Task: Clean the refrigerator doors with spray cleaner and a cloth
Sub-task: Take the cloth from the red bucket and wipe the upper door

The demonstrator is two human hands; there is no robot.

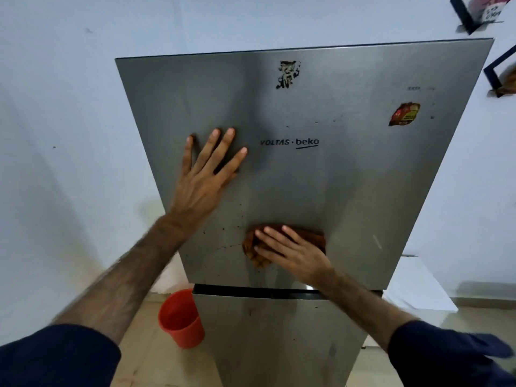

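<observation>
**Wiping low on the upper door**

Pressing down with flat fingers, your right hand [290, 254] pins one brown cloth [261, 247] against the upper door [321, 177] of the refrigerator, near its bottom edge, just above the dark gap to the lower door [279, 339]. The cloth is bunched, its long axis roughly level across the door. Your right fingers point up and to the left, straight, curled round nothing. Your left hand [206, 174] lies flat on the same door higher up, fingers spread wide and pointing up, holding nothing. You have two doors in view, one cloth, one red bucket [181, 319] on the floor beside the refrigerator.
</observation>
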